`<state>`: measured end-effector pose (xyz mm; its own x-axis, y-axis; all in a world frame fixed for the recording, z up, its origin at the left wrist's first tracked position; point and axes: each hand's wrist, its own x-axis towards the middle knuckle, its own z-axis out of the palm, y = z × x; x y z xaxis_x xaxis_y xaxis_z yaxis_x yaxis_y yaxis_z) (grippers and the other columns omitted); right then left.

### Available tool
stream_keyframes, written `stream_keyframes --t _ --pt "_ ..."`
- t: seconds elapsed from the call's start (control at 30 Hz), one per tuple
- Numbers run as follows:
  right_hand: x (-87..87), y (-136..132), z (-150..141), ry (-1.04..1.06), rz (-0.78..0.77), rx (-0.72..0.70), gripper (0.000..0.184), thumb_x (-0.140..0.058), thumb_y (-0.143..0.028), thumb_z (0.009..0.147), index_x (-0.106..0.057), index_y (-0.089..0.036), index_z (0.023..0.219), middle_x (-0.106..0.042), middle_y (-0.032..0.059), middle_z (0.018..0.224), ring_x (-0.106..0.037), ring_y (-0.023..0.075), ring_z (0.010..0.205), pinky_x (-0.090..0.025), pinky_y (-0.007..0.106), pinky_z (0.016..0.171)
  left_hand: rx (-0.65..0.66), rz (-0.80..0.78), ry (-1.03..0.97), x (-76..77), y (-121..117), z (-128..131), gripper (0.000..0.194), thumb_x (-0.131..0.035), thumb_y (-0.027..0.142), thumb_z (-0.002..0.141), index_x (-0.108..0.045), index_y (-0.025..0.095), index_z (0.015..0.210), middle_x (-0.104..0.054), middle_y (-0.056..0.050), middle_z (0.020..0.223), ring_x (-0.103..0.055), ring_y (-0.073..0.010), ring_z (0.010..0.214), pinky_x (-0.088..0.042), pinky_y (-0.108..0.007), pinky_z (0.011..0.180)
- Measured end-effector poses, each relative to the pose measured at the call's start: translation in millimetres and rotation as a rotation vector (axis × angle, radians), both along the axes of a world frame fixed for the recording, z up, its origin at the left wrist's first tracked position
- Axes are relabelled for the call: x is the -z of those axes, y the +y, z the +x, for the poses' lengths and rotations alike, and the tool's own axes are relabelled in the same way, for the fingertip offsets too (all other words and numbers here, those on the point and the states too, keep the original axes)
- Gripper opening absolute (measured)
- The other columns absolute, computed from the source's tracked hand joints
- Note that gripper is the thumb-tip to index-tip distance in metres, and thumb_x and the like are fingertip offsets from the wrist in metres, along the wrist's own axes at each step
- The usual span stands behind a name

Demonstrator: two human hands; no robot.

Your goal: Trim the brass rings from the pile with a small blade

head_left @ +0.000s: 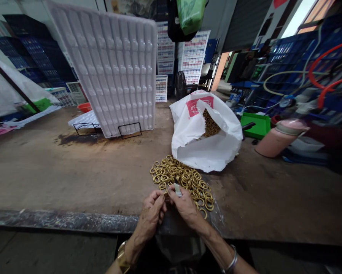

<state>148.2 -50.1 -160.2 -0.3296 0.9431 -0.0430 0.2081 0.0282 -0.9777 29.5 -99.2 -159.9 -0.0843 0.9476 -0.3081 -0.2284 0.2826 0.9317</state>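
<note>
My left hand (151,214) is closed near the front edge of the table, its fingertips pinching what looks like a single brass-coloured ring (165,194), mostly covered by the fingers. Facing it, my right hand (185,207) is closed around a small tool with a pale handle (177,189) and a dark tip. The tool's exact kind cannot be made out. Just beyond both hands spreads a pile of brass-coloured rings (185,174). Behind the pile lies a white woven sack (185,133), torn open, with more rings (210,123) showing inside.
A ribbed plastic tray (116,72) stands upright in a black wire stand (130,130) at the back left. To the right are a green tray (255,125) and a tilted pink bottle (279,139). The table's front edge (62,220) runs close to my hands.
</note>
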Motion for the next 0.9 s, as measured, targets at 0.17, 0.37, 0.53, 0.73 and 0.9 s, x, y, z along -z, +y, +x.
stream_keyframes --t 0.17,0.37,0.53,0.73,0.9 --pt "-1.5 0.8 -2.4 -0.011 0.009 0.03 0.024 -0.047 -0.041 0.075 -0.052 -0.018 0.069 -0.046 -0.0046 0.056 -0.041 0.0097 0.053 -0.036 0.021 0.053 0.014 0.042 -0.043 0.3 -1.1 1.2 0.035 -0.056 0.051 0.074 -0.049 0.017 0.073 -0.046 0.006 0.054 -0.032 -0.0029 0.036 -0.024 -0.014 0.034" --pt "2.5 0.9 -4.3 -0.032 0.021 0.023 0.024 -0.045 -0.04 0.075 -0.051 -0.018 0.068 -0.048 -0.0042 0.058 -0.042 0.0095 0.054 -0.036 0.021 0.053 0.013 0.045 -0.095 3.1 -1.6 2.6 0.035 -0.057 0.051 0.074 -0.048 0.017 0.073 -0.05 0.005 0.058 -0.033 -0.0033 0.038 -0.024 -0.014 0.034" --pt "-4.1 -1.1 -1.5 -0.048 0.071 -0.01 0.026 -0.043 -0.039 0.08 -0.053 -0.017 0.072 -0.049 -0.0033 0.061 -0.042 0.0096 0.055 -0.035 0.02 0.052 0.009 0.047 -0.161 6.1 -4.1 2.4 0.034 -0.058 0.049 0.074 -0.046 0.017 0.073 -0.049 0.005 0.059 -0.033 -0.0029 0.039 -0.023 -0.014 0.035" --pt "2.5 -1.3 6.3 -0.36 0.297 0.007 0.023 -0.037 -0.028 0.083 -0.054 -0.018 0.07 -0.051 -0.0017 0.057 -0.042 0.0108 0.051 -0.031 0.022 0.051 -0.011 0.054 -0.221 3.9 -7.5 -0.1 0.035 -0.06 0.05 0.072 -0.044 0.018 0.075 -0.05 0.005 0.059 -0.032 -0.003 0.039 -0.022 -0.014 0.036" --pt "6.0 -10.6 9.6 -0.551 0.463 -0.178 0.029 -0.04 -0.008 0.071 -0.056 -0.02 0.091 -0.063 0.002 0.075 -0.056 0.0141 0.069 -0.033 0.022 0.062 -0.033 0.055 -0.192 6.4 -7.8 -2.2 0.036 -0.059 0.05 0.073 -0.044 0.018 0.074 -0.048 0.006 0.057 -0.032 -0.0027 0.039 -0.022 -0.015 0.037"
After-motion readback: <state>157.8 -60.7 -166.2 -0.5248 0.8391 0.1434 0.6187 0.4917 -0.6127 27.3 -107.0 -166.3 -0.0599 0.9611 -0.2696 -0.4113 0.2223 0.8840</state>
